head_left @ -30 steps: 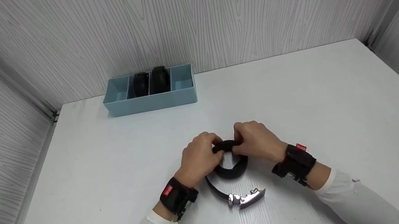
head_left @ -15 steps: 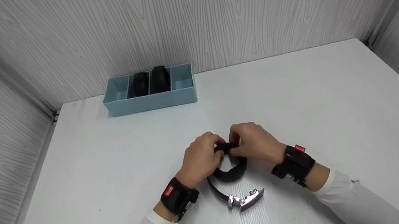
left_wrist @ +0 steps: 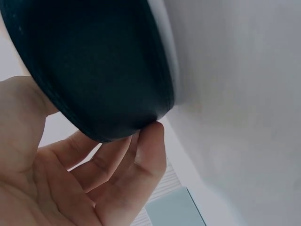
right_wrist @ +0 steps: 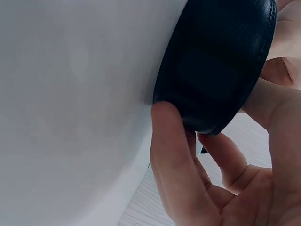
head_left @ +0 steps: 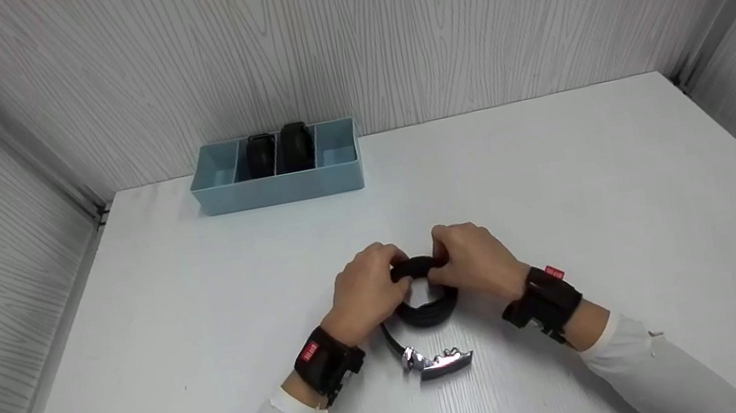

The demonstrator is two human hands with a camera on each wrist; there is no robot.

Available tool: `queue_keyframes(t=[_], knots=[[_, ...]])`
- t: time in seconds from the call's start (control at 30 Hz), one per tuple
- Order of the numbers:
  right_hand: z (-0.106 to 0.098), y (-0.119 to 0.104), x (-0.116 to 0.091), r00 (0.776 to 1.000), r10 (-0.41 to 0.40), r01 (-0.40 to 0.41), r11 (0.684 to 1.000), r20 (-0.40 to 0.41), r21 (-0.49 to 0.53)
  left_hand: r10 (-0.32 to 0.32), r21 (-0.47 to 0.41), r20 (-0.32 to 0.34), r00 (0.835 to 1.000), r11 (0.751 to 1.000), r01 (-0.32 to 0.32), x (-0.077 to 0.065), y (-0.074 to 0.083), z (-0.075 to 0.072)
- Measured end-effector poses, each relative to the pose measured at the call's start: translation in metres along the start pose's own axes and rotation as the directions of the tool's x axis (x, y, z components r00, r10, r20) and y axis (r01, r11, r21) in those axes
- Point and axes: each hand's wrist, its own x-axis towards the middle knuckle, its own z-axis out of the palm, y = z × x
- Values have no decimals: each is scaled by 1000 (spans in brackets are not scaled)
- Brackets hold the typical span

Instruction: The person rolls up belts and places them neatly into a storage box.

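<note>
A black belt [head_left: 430, 315] lies coiled into a ring on the white table, standing on its edge. Its loose end curves out toward the front and carries a shiny silver buckle [head_left: 445, 362]. My left hand [head_left: 367, 294] pinches the far left part of the coil, thumb inside the ring and fingers outside. On the far right part, my right hand [head_left: 478, 261] pinches it the same way. In the left wrist view the smooth outer face of the belt [left_wrist: 99, 70] fills the top, fingertips at its edge. Stitching shows along the belt's edge [right_wrist: 221, 61] in the right wrist view.
A blue divided box [head_left: 278, 190] stands at the back left of the table. Two of its middle compartments each hold a black rolled item [head_left: 296, 147]; the outer ones show bare floors. Wood-grain panels [head_left: 456, 17] enclose the table at the back and sides.
The buckle end has swung left and slightly away from me, nearer the coil. The coil and both hands shifted a little toward me, then back. The box has not moved.
</note>
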Motion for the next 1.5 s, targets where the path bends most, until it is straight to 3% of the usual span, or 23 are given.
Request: queue_keyframes(t=[0.17, 0.47, 0.7, 0.93, 1.13, 1.5], knots=[[0, -1, 1, 1000, 26, -27, 1000, 16, 12, 13, -7, 2, 1000, 1000, -13, -1, 1, -1], [1, -5, 1, 999, -33, 32, 999, 22, 44, 68, -8, 1, 998, 998, -68, -2, 1, 0], [2, -4, -1, 997, -83, 83, 996, -7, 20, 28, -16, 22, 999, 999, -28, -1, 1, 0], [1, -2, 0, 1000, -18, 18, 1000, -21, 3, -6, -3, 17, 1000, 1000, 6, 0, 1, -2], [1, -2, 1, 1000, 13, -13, 1000, 0, 23, 14, -8, 9, 1000, 1000, -14, 0, 0, -2], [3, -6, 0, 998, -59, 60, 997, -5, 55, 67, -36, 17, 998, 997, -66, -2, 2, -2]])
